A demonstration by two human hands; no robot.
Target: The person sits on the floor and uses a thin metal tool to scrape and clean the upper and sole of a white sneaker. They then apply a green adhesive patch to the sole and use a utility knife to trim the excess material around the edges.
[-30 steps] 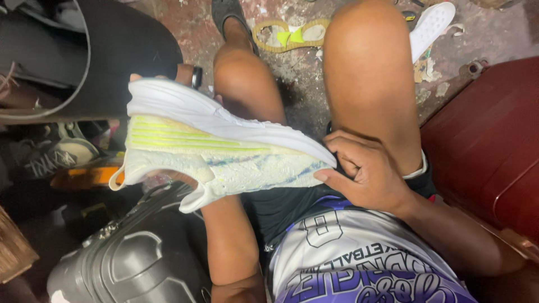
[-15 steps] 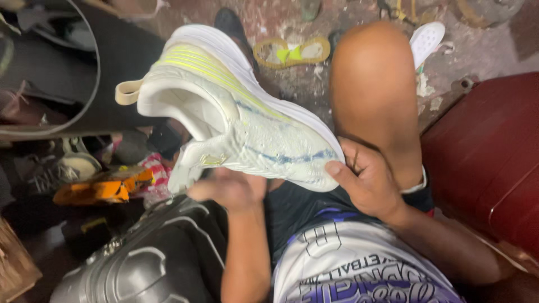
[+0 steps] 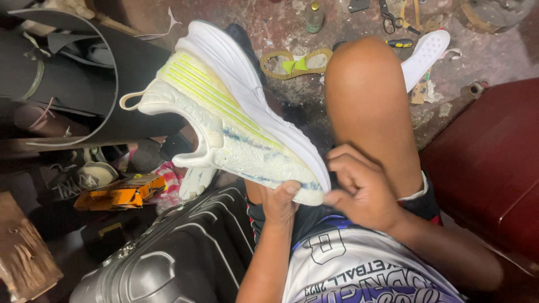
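While pinched at toe by both hands, shoe (image 3: 236, 118) runs 10–4 o'clock, heel up at 10. L hand (image 3: 279, 203) clamped under toe; R hand (image 3: 362, 191) fingers closed on sole edge, equally near.

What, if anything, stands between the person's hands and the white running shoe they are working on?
Nothing visible does. The left hand grips the white shoe at its toe end from below, and the right hand pinches the same end from the side. Both touch it directly, above the grey suitcase.

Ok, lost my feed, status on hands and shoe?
Left hand grips the white running shoe at its toe. Right hand pinches the toe edge. Shoe tilted, heel up. Nothing blocking.
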